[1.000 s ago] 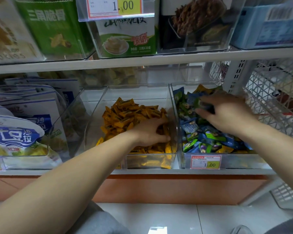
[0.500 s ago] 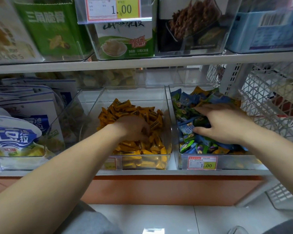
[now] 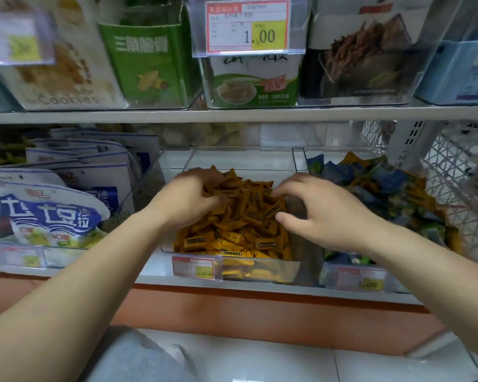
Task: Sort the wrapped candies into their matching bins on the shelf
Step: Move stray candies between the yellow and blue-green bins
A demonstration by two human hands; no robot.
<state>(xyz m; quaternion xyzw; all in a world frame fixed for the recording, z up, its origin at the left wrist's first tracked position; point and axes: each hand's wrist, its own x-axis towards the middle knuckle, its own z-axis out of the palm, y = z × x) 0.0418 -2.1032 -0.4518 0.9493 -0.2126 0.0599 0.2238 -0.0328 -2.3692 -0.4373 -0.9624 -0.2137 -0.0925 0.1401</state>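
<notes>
Hands are both seen over orange-candy bin (image 3: 243, 159) now. R hand (image 3: 323, 213), which was buried in blue-green bin (image 3: 326, 268) just right of it half a sec ago, has been brought across the divider. Its fingers are loosely bent and spread above orange candies (image 3: 240, 216), and nothing is seen pinched, so it is read as open. L hand (image 3: 188, 197) has been shifted toward back-left of that bin's pile. Its fingers are curled down into the wrappers but blurred, so grip vs. mere raking can't be told.

Judged: a stray was prob. carried over and dropped w/ its own kind, so one transfer is likely done. Sorting is not finished. Orange wrappers (image 3: 424, 198) are visible among blue-green candies (image 3: 389, 180) in blue-green bin, so more trips will be needed.
</notes>
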